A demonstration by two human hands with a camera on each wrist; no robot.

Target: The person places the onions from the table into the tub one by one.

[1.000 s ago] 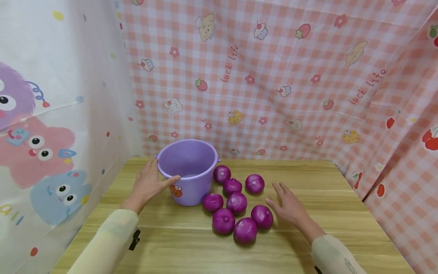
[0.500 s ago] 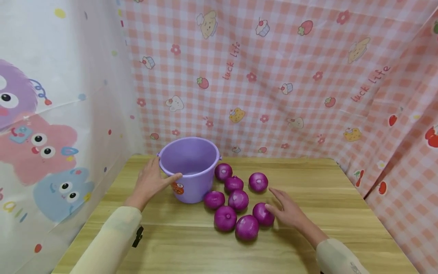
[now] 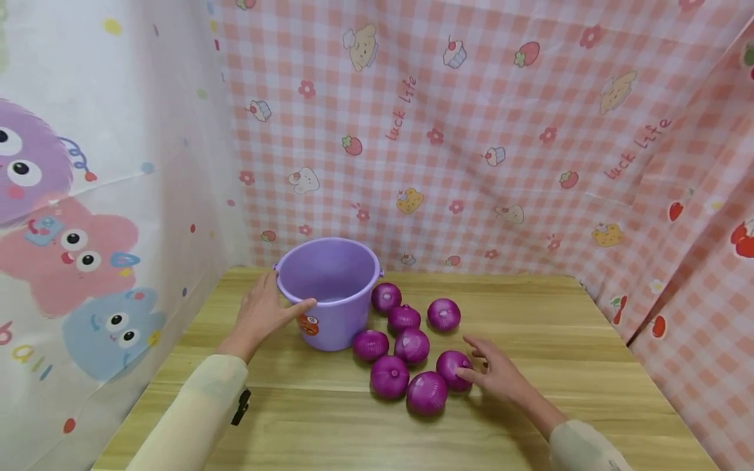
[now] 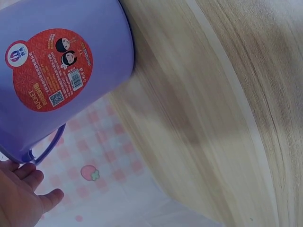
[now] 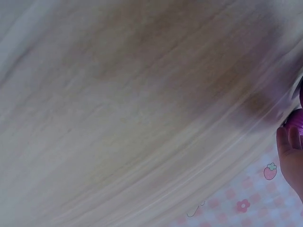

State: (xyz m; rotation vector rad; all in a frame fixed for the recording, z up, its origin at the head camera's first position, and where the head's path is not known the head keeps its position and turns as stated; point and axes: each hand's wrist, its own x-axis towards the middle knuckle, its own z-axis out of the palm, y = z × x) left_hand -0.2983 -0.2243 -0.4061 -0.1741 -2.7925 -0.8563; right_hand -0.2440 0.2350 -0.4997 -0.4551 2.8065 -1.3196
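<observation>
A purple plastic bucket (image 3: 330,275) stands upright at the back left of the table. Against its left side rests my left hand (image 3: 262,317), thumb lying along the front below the rim; in the left wrist view the fingers (image 4: 28,172) touch near the handle's pivot. Several red onions lie right of the bucket. At the rightmost front onion (image 3: 452,369) is my right hand (image 3: 497,374), its thumb over the onion's near side and its fingers spread beyond it, not closed round it. Only part of that hand and an onion (image 5: 296,120) show at the right wrist view's edge.
Close by lie a front onion (image 3: 427,393) and a back onion (image 3: 444,314), with others touching the bucket's right side. The wooden table (image 3: 330,418) ends at a pink checked cloth (image 3: 501,196) behind; a white printed cloth (image 3: 165,196) hangs at left.
My right hand has moved slightly down and inward, from beside the onions to the rightmost front one, thumb now over it. The left hand stays at the bucket. The view shifts slightly.
</observation>
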